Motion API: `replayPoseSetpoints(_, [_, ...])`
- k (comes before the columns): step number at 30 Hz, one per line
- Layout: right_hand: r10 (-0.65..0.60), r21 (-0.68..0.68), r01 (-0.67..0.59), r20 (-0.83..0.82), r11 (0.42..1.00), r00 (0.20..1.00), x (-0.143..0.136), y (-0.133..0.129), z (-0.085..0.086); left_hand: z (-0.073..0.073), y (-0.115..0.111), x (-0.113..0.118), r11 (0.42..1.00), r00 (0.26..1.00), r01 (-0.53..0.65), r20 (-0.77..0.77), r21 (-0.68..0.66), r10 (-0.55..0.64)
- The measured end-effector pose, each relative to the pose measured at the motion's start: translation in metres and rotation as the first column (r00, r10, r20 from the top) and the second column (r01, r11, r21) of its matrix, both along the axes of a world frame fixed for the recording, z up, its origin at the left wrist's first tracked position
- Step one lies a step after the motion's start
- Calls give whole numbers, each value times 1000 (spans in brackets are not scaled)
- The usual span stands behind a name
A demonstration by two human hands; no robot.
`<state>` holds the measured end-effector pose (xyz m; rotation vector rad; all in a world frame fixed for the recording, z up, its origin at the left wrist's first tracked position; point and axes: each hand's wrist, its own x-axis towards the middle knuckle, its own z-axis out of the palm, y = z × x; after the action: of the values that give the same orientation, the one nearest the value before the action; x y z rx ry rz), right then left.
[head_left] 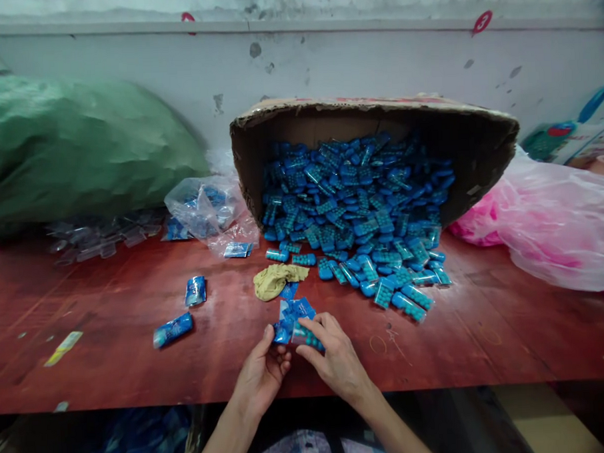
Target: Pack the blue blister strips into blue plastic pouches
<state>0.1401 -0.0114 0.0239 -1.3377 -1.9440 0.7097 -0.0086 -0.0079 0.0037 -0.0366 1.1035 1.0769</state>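
Observation:
Near the table's front edge, my left hand [264, 370] pinches a small shiny blue printed wrapper [282, 332] between thumb and fingers. Just to its right, my right hand [336, 356] grips a small clear case with teal beads [307, 336] by its sides. The case and wrapper are close together; whether they touch I cannot tell. Flat blue printed pieces [296, 308] lie right behind the fingers, beside a crumpled yellowish cloth-like piece [279, 279]. Off to the left rest two blue-wrapped cases, one upright [195, 291] and one slanted [173, 330].
A cardboard box [247, 169] on its side spills many blue-capped bead cases [351, 197] onto the red table [109, 288]. Clear bags [203, 204], a big green sack [78, 149] and clear plastic pieces [107, 235] stand left. Pink-and-white plastic bags [556, 215] lie right.

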Motion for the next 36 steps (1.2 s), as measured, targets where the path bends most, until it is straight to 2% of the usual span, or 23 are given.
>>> replayPoseSetpoints(5, [-126,39,125,17,991,992,-9,-5,-9,-1,-2,1,998,999,-44,-16,50,44])
replayPoseSetpoints(9, [-249,162,237,58,958,967,-15,-8,-14,1,-3,0,997,997,-75,-23,14,76])
replayPoseSetpoints(11, [-268,217,247,70,944,961,-18,-9,-17,2,-3,1,997,997,-74,-16,-5,74])
replayPoseSetpoints(19, [-186,249,153,116,956,976,-21,-15,-25,0,-1,3,998,998,-58,16,2,58])
replayPoseSetpoints(25, [-120,275,95,73,957,990,-16,-12,-30,-1,2,0,999,999,-35,25,9,34])
replayPoseSetpoints(31, [-86,198,101,-83,975,993,-15,-8,-33,-1,3,-3,994,1000,-15,-10,110,16])
replayPoseSetpoints(36, [-73,72,88,-189,994,979,-15,-6,-29,-2,4,-4,975,998,11,-67,223,4])
